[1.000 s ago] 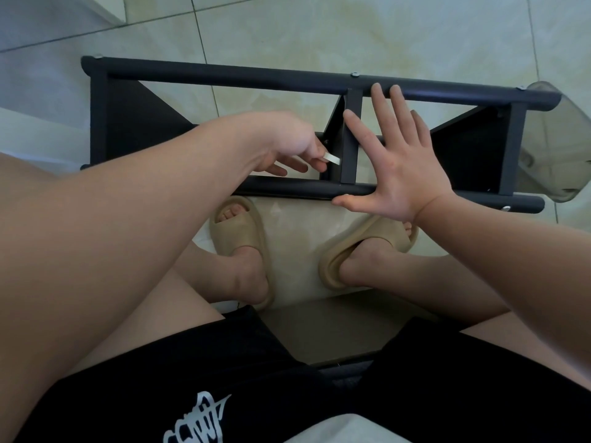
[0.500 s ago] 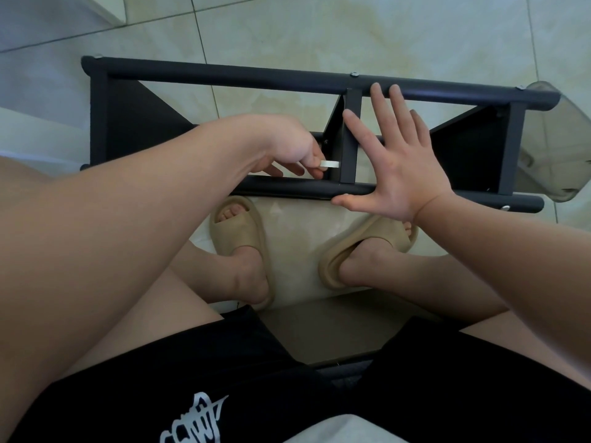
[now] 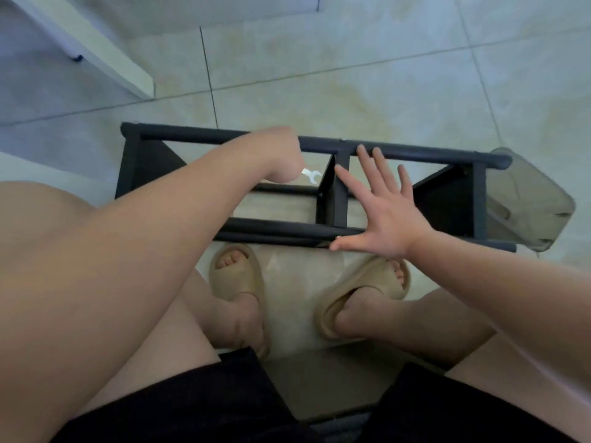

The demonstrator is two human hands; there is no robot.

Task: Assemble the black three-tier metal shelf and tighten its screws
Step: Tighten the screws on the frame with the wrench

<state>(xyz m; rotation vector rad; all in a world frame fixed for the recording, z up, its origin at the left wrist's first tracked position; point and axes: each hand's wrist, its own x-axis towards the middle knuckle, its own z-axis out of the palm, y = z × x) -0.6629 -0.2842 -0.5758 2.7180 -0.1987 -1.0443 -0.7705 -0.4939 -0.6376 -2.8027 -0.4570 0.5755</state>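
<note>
Head view: a seated person works on the black three-tier metal shelf [image 3: 431,156], which lies on its side on the tiled floor [image 3: 351,91], just beyond the beige slippers [image 3: 236,276]. The right hand [image 3: 388,215] lies flat on the frame beside the middle cross strut [image 3: 340,199], fingers spread wide and thumb on the near rail, apparently to brace the frame against turning force. The left hand [image 3: 281,156] is curled round a small flat silver wrench [image 3: 311,175]. Its forked end points at the middle tier panel [image 3: 326,190]; contact, and the screw it is meant for, cannot be made out. The open bay below the left hand gives swinging room, though the far rail and the panel edge likely shorten each stroke. A translucent plastic piece [image 3: 527,199] sits at the shelf's end, well right of the right hand.
</note>
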